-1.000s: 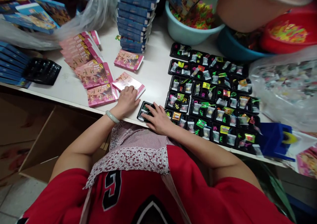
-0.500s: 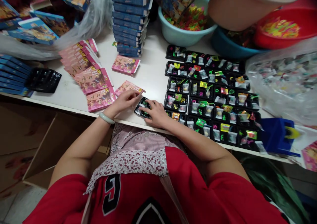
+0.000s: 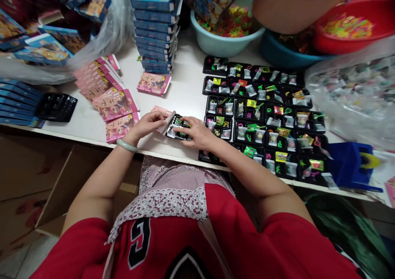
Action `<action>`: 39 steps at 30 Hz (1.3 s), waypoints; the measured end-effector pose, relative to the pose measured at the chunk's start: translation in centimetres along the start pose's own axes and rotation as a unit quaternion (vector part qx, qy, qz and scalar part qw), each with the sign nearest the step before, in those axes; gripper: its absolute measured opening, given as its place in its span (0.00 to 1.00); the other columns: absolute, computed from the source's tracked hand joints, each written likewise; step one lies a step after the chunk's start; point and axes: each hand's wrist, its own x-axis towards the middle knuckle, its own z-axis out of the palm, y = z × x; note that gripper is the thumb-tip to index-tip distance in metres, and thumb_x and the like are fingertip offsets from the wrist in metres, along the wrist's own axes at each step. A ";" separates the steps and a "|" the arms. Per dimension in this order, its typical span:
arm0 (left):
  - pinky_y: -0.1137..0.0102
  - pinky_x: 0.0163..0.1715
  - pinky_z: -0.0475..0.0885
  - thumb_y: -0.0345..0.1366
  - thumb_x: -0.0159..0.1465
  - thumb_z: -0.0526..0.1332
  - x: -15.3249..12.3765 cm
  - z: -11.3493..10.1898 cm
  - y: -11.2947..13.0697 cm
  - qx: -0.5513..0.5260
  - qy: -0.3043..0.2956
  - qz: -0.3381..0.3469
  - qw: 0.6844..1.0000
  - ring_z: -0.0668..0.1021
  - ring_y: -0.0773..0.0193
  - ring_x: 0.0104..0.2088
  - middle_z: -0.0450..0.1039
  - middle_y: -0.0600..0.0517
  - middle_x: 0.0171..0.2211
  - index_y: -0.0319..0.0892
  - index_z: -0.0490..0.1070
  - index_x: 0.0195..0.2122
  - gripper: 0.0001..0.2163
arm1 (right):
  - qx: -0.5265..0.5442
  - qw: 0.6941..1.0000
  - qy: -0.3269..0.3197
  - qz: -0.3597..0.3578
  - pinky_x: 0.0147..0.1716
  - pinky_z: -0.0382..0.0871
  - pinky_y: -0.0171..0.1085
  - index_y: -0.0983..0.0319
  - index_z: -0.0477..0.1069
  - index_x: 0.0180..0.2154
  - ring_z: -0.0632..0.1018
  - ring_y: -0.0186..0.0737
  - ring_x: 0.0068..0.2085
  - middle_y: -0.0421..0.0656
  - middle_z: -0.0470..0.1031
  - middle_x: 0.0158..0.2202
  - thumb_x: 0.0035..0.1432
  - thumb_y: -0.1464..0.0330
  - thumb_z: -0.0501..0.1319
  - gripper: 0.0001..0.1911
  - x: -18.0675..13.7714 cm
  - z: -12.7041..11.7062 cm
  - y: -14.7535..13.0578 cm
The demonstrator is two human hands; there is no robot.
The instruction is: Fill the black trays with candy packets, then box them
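My left hand (image 3: 148, 124) is closed around a small pink carton (image 3: 161, 110), largely hidden under the fingers. A pale end flap of the carton stands up at its right end. Against that end lies a black plastic tray (image 3: 175, 133) holding small clear packets and green pieces. My right hand (image 3: 199, 134) grips the tray from the right, its fingers over the top. Whether the tray's edge is inside the carton I cannot tell. Further left, pink cartons (image 3: 115, 104) lie fanned out on the white table, and one more pink carton (image 3: 153, 84) lies behind my hands.
Rows of filled black trays (image 3: 249, 109) cover the table to the right. A stack of blue boxes (image 3: 156, 28) stands behind. Basins, one light blue (image 3: 228, 44) and one red (image 3: 382, 28), sit at the back. Nested black trays (image 3: 58, 107) lie left. A blue bin (image 3: 348, 166) stands far right.
The black tray and the carton's end have come together. The carton's flap now stands up more visibly beside the tray, and my left fingers have closed in at that end. The view has shifted slightly.
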 end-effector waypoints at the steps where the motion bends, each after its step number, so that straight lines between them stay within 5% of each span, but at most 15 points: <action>1: 0.70 0.29 0.71 0.45 0.58 0.69 0.1 0.0 -0.1 -0.003 -0.012 -0.001 1.000 0.73 0.66 0.28 0.73 0.53 0.27 0.42 0.68 0.26 0.15 | -0.002 1.000 -0.003 0.001 0.64 0.62 0.57 0.47 0.70 0.65 0.64 0.59 0.66 0.50 0.60 0.70 0.66 0.61 0.65 0.27 0.2 0.2 -0.1; 6: 0.70 0.31 0.73 0.46 0.57 0.69 0.6 1.0 -1.1 -0.008 -0.019 0.003 1.000 0.76 0.64 0.32 0.79 0.48 0.36 0.41 0.67 0.24 0.16 | -0.012 0.999 0.000 0.045 0.63 0.62 0.61 0.51 0.72 0.65 0.64 0.64 0.66 0.53 0.62 0.70 0.66 0.62 0.65 0.26 1.6 1.8 -1.0; 17: 0.71 0.28 0.66 0.50 0.56 0.68 0.6 2.3 -2.2 -0.030 0.010 -0.008 0.999 0.69 0.67 0.26 0.68 0.54 0.25 0.43 0.66 0.24 0.18 | -0.036 0.996 -0.054 0.067 0.66 0.55 0.69 0.55 0.72 0.64 0.58 0.65 0.72 0.54 0.61 0.70 0.68 0.63 0.63 0.24 2.6 2.2 -1.8; 22: 0.69 0.32 0.69 0.51 0.57 0.66 0.3 3.1 -2.2 -0.007 0.023 0.004 1.000 0.73 0.62 0.31 0.70 0.52 0.28 0.44 0.64 0.25 0.18 | -0.023 0.996 -0.028 0.079 0.65 0.59 0.61 0.57 0.74 0.61 0.64 0.62 0.68 0.55 0.66 0.67 0.66 0.62 0.66 0.22 1.5 0.4 -1.3; 24: 0.68 0.32 0.69 0.49 0.59 0.64 0.1 3.7 -2.3 0.019 0.031 0.011 0.999 0.73 0.61 0.31 0.70 0.52 0.29 0.45 0.63 0.27 0.15 | -0.038 0.994 -0.012 0.098 0.59 0.65 0.54 0.58 0.78 0.54 0.71 0.58 0.61 0.54 0.73 0.60 0.70 0.64 0.60 0.15 0.1 0.0 -1.0; 28: 0.67 0.35 0.70 0.41 0.62 0.61 -0.2 4.7 -2.2 0.099 0.061 0.026 0.993 0.72 0.62 0.32 0.70 0.53 0.30 0.45 0.64 0.29 0.08 | -0.047 0.990 -0.047 0.121 0.42 0.67 0.40 0.61 0.79 0.50 0.76 0.48 0.46 0.52 0.78 0.48 0.73 0.68 0.52 0.17 -1.4 0.3 -1.2; 33: 0.67 0.38 0.70 0.33 0.62 0.60 -0.2 4.9 -1.9 0.155 0.049 0.044 0.986 0.73 0.61 0.34 0.71 0.53 0.32 0.44 0.66 0.30 0.04 | -0.063 0.984 -0.083 0.145 0.39 0.66 0.38 0.63 0.77 0.52 0.78 0.46 0.46 0.53 0.78 0.48 0.74 0.66 0.55 0.15 -0.1 0.3 -2.8; 39: 0.68 0.33 0.73 0.38 0.64 0.61 -0.3 5.9 -1.8 0.035 0.023 0.010 0.999 0.74 0.64 0.31 0.72 0.52 0.31 0.44 0.64 0.27 0.10 | -0.062 0.977 -0.100 0.176 0.40 0.70 0.38 0.63 0.76 0.53 0.80 0.47 0.47 0.54 0.79 0.49 0.75 0.69 0.51 0.17 0.6 0.5 -2.6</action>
